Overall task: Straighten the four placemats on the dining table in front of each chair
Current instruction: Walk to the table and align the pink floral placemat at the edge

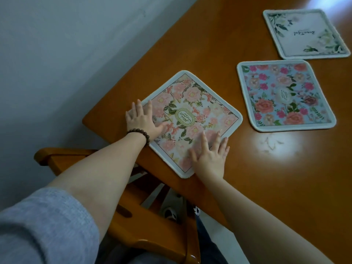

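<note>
You are pressing both hands flat, fingers spread, left hand and right hand, on the pink placemat at frame centre, pinning it to turn it square with the tabletop edge.

We note script lettering on three placemats; none of it is readable to us; dark cursive on the white mat; an oval label on the pink floral mat; a pale medallion on the blue floral mat.
</note>
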`<move>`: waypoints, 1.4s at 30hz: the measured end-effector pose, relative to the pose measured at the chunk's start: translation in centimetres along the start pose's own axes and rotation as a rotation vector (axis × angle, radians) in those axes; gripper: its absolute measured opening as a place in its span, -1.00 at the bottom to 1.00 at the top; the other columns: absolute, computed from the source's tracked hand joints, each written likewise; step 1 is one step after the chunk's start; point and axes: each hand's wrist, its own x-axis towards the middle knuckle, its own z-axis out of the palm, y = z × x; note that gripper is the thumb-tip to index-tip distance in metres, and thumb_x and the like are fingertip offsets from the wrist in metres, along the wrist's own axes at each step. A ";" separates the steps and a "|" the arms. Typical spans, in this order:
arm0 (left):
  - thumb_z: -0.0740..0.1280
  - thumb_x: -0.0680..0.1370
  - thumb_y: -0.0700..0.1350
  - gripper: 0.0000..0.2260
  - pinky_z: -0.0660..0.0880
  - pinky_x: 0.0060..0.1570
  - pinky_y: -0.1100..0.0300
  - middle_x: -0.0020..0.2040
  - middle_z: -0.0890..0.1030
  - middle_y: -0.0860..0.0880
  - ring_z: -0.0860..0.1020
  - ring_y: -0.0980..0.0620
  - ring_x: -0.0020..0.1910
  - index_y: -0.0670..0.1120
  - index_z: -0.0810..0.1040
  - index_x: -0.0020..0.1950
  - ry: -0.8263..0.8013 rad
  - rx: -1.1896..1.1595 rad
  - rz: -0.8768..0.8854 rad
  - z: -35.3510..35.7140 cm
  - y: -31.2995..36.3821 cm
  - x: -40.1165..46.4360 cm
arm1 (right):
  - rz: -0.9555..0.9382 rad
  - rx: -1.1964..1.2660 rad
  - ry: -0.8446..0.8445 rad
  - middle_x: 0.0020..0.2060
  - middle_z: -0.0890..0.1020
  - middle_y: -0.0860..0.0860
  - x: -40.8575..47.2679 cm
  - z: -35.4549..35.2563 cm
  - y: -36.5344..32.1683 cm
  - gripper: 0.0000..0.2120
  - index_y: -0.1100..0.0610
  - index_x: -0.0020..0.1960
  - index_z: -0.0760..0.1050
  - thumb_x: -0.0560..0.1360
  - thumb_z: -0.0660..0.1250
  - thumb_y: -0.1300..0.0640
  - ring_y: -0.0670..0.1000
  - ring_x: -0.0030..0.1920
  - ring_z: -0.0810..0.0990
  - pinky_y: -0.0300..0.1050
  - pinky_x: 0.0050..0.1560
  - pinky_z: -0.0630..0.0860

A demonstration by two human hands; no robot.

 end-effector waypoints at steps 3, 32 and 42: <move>-0.06 0.38 0.52 -0.12 -0.03 0.42 -0.21 0.56 -0.07 -0.19 -0.07 -0.22 0.51 0.06 -0.13 0.55 0.008 0.012 0.015 0.4 -0.4 0.1 | -0.010 0.014 0.002 0.52 -0.21 0.20 0.6 0.1 -0.2 -0.36 -0.10 0.54 -0.09 0.54 -0.03 -0.30 0.24 0.46 -0.39 0.13 0.43 -0.35; 0.09 0.49 0.32 -0.31 0.07 0.37 -0.18 0.53 0.09 -0.16 0.04 -0.15 0.49 0.10 -0.03 0.54 0.124 -0.048 0.138 -2.2 -0.8 -6.3 | -0.047 0.035 0.013 0.50 -0.35 0.06 4.0 -4.7 0.8 -0.30 -0.18 0.51 -0.25 0.51 0.01 -0.34 0.10 0.47 -0.40 0.23 0.40 -0.30; 0.11 0.43 0.42 -0.22 -0.09 0.42 -0.20 0.57 -0.13 -0.11 -0.14 -0.12 0.52 0.14 -0.07 0.54 -0.025 0.087 0.391 -3.9 -1.3 5.3 | 0.477 0.208 0.059 0.46 -0.42 0.17 -2.5 -0.2 -2.4 -0.15 -0.09 0.50 -0.34 0.46 0.07 -0.40 0.28 0.46 -0.35 0.21 0.41 -0.28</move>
